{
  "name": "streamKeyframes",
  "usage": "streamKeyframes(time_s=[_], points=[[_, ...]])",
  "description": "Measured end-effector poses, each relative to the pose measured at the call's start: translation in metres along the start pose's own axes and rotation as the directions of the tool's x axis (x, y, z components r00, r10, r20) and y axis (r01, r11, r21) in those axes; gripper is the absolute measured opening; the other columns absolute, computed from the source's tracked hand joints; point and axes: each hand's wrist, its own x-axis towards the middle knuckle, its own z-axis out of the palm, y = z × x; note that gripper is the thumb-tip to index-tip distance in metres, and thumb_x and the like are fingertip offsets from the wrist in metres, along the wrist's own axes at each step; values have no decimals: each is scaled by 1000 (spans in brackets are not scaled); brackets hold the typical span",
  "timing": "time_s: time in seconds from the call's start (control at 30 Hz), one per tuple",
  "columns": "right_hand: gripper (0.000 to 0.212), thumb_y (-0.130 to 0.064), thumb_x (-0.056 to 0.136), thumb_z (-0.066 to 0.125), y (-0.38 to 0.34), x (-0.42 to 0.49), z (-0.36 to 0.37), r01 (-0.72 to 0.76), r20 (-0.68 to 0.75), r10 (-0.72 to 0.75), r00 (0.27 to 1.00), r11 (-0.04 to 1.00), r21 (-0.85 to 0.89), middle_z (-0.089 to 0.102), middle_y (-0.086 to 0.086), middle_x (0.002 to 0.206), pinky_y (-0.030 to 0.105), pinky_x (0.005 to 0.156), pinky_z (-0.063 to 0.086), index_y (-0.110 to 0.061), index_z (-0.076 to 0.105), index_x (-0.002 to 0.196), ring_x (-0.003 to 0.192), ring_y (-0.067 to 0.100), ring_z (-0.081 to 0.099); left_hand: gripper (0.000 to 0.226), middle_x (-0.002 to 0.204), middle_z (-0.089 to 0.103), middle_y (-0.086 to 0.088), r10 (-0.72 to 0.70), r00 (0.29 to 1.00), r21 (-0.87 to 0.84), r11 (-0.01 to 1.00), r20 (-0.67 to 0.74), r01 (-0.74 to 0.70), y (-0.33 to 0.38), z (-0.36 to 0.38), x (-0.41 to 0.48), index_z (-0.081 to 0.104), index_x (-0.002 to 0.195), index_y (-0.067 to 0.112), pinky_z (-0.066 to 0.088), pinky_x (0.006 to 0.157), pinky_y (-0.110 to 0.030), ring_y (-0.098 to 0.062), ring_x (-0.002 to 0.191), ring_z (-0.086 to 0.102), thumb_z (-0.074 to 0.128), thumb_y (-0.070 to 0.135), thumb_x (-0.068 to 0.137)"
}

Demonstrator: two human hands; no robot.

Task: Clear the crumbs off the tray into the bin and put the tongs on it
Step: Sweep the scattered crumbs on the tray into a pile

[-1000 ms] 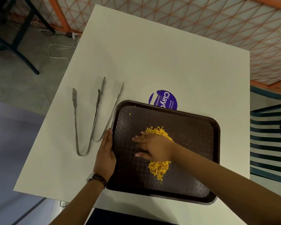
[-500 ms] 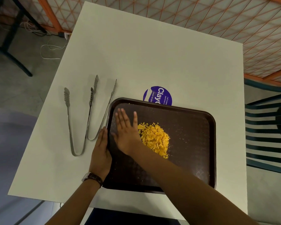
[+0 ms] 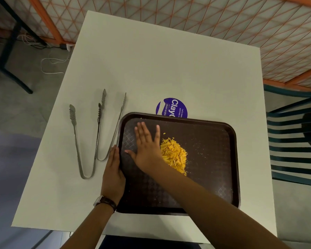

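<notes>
A dark brown tray (image 3: 214, 186) lies on the white table (image 3: 169, 65). A heap of yellow crumbs (image 3: 174, 155) sits near the tray's middle. My right hand (image 3: 147, 146) lies flat and open on the tray, its edge against the left side of the heap. My left hand (image 3: 113, 173) rests flat against the tray's left rim, a watch on its wrist. Two metal tongs lie on the table left of the tray: the larger tongs (image 3: 77, 141) further left, the smaller tongs (image 3: 111, 130) close to the rim. No bin is in view.
A round purple sticker (image 3: 171, 107) lies on the table, partly under the tray's far edge. A striped chair (image 3: 294, 144) stands to the right. Cables (image 3: 50, 65) trail on the floor at the left, beside dark table legs.
My right hand has swept from on top of the crumbs to their left side, and the crumbs are gathered into a tighter heap. My left hand stays on the rim.
</notes>
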Motion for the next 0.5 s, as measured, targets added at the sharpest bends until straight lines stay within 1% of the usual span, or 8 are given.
streamKeyframes(time_s=[0.1, 0.23, 0.37, 0.5], points=[[80, -65, 91, 5, -6, 20, -4, 29, -15, -29, 999, 999, -34, -19, 12, 156, 59, 98, -32, -7, -17, 142, 140, 25, -27, 59, 154, 17, -3, -18, 1000, 23, 1000, -5, 19, 1, 1, 0, 18, 145, 13, 17, 113, -31, -10, 138, 15, 34, -4, 91], [87, -69, 88, 5, 1, 23, -3, 23, -12, -25, 1000, 996, -85, -18, 14, 156, 59, 101, -29, -4, -16, 143, 141, 27, -27, 59, 154, 17, -3, -15, 1000, 47, 999, -5, 15, 1, 2, 1, 17, 146, 14, 16, 110, -28, -9, 137, 15, 34, -2, 92], [95, -75, 84, 5, 14, 14, 0, -27, 5, 27, 1000, 993, -114, -17, 16, 155, 60, 99, -31, -2, -15, 143, 140, 28, -26, 60, 154, 18, -4, 5, 999, 27, 1000, 33, -6, 2, 2, 2, 16, 145, 15, 17, 110, -29, -8, 135, 14, 35, -4, 91], [103, -79, 80, 2, 28, -3, 5, -132, 57, 138, 989, 987, -87, -16, 18, 155, 59, 99, -31, 0, -13, 145, 140, 29, -26, 60, 154, 18, -6, 38, 996, 49, 998, 81, -43, 5, 5, 3, 16, 145, 13, 17, 111, -29, -17, 140, 16, 35, -5, 91]])
